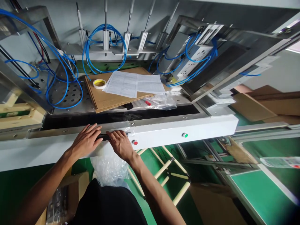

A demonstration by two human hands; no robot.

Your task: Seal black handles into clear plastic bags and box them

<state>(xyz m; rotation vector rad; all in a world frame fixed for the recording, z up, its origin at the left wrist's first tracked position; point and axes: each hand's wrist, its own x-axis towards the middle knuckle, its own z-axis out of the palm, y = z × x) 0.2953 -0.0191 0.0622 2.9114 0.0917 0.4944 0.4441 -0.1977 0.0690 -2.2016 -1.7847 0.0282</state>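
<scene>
plastic bag (110,167) | left hand (85,140), right hand (120,144) flat, pressing it | red button (135,142) beside

Tape roll (99,83), papers (133,83) on cardboard (105,98); blue hoses (105,47) behind.

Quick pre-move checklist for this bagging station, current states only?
1. Left hand flat on the clear plastic bag at the machine's front rail: ok.
2. Right hand on the bag beside it: ok.
3. Bag hanging over the rail edge: ok.
4. Dark item under the fingers: cannot tell what it is.
5. Red button not covered: ok.
6. Green button unobstructed: ok.
</scene>
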